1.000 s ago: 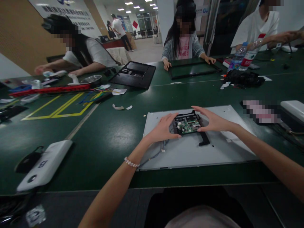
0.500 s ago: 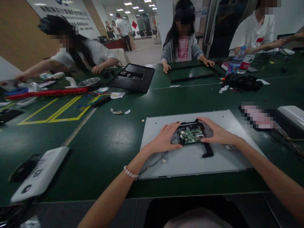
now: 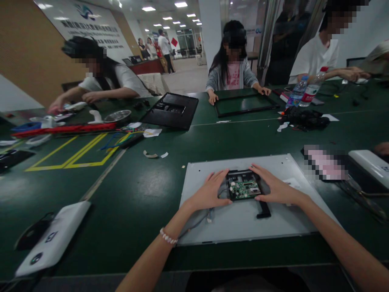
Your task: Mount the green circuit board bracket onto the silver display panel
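A green circuit board (image 3: 245,190) in a black plastic frame (image 3: 243,173) lies over a flat pale grey panel (image 3: 237,225). My left hand (image 3: 208,190) grips the frame's left edge, thumb at the near corner and fingers at the far one. On the opposite edge, my right hand (image 3: 275,187) holds it the same way. A black angled arm (image 3: 264,211) of the frame sticks out towards me. Thin cables (image 3: 197,223) run over the panel beside my left wrist. Whether the frame touches the panel cannot be made out.
A white device (image 3: 57,237) lies at left, another (image 3: 370,167) at right near a phone (image 3: 325,164). Across the green table (image 3: 136,227), a co-worker's hands rest on a black rectangular frame (image 3: 247,112). A black back cover (image 3: 172,109), bottles (image 3: 310,91) and loose parts lie farther off.
My view has tilted up, so the table and panel appear lower. Both hands keep their grip on the framed board. The co-worker at left has drawn an outstretched arm inward.
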Demonstrator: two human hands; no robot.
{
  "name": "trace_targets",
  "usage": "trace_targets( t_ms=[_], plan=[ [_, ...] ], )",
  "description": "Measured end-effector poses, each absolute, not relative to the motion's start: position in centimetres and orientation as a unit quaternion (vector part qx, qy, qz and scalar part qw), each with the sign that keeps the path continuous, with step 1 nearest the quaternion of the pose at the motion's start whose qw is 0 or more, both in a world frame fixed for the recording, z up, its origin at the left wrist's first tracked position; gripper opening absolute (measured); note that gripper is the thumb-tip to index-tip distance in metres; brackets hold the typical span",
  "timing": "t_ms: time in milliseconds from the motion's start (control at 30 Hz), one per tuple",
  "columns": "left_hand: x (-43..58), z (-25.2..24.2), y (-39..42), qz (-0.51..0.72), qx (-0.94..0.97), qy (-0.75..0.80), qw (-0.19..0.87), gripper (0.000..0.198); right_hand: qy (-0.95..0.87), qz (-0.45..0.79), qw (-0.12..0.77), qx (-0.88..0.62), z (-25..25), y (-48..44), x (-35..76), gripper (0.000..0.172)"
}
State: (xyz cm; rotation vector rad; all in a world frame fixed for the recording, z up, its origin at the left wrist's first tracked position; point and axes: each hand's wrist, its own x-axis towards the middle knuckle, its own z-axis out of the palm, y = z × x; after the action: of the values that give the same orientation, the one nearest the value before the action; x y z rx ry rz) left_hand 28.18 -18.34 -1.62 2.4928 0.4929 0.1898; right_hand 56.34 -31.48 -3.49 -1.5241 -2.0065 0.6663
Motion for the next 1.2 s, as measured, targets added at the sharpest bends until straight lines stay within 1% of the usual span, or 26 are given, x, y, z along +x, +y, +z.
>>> trace_targets(
  t_ms=[267,467,800,933,1200],
  plan=[
    [28.0,-0.8,-18.4,0.056,0.936,0.182,0.297,0.106,-0.743,0.249,0.272,-0.56,-3.9,-31.2,56.2,0.094],
    [27.8,-0.8,-18.2,0.046,0.933,0.191,0.303,0.111,-0.739,0.238,0.283,-0.563,-4.5,-31.2,56.0,0.103],
    [27.8,-1.8,-18.5,0.054,0.935,0.183,0.298,0.113,-0.734,0.229,0.274,-0.578,-5.2,-31.6,56.4,0.106],
    [27.8,-2.1,-18.5,0.062,0.938,0.173,0.295,0.113,-0.728,0.236,0.275,-0.582,-4.7,-31.7,56.3,0.105],
    [28.5,-2.0,-18.3,0.067,0.933,0.179,0.306,0.104,-0.738,0.218,0.288,-0.57,-4.3,-31.4,56.4,0.1]
  ],
)
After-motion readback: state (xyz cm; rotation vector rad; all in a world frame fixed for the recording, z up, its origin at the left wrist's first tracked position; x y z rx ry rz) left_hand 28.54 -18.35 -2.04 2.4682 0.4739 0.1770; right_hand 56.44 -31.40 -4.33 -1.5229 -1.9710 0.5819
